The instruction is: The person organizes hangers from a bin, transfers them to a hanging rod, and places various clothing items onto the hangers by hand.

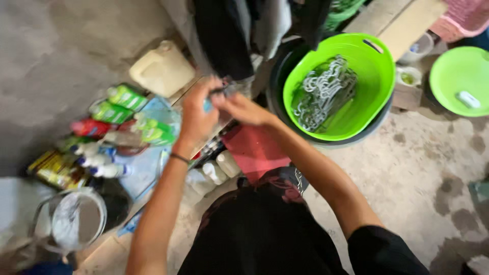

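My left hand (196,114) and my right hand (239,108) meet in front of me, fingers pinched together on a small dark object (220,91) at the hem of dark hanging clothes (224,35). Blur hides what the small object is. A thin dark band circles my left wrist. Right of my hands stands a bright green oval basket (377,76) holding several pale clothes hangers (323,91).
Green and red bottles (122,109), white bottles and a cream jerrycan (162,69) crowd a low shelf at left. A metal bucket (76,219) stands at lower left. A red cloth (254,147) lies below my hands. A green basin (458,76) sits far right on the concrete floor.
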